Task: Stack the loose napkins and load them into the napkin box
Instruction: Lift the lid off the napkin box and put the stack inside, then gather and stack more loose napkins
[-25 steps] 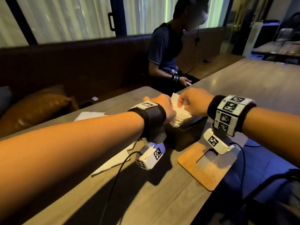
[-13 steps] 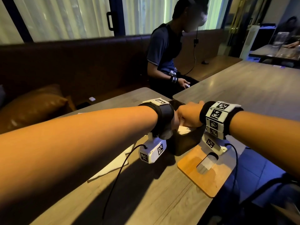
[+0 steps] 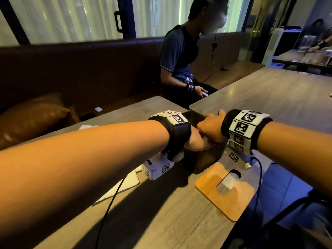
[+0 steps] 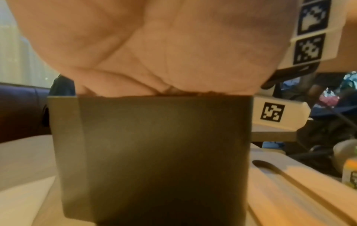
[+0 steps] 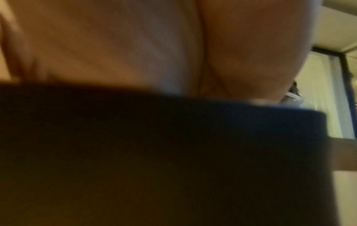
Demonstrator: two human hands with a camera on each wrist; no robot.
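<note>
hands (image 3: 206,135) in napkin box (image 3: 203,159) | wrist views: fingers hidden

The napkin box (image 3: 201,159) is a dark, square, open-topped container standing upright on the table, directly under both hands. The left hand (image 3: 195,142) and the right hand (image 3: 211,128) reach down into its opening side by side, knuckles touching, so that the fingers are hidden below the rim. Between the two hands a small patch of white napkin stack (image 3: 206,141) shows inside the box; how deep it sits cannot be told. More loose napkins (image 3: 124,186), flat white sheets, lie on the table beneath the left forearm, near the box's left side and apart from it.
</note>
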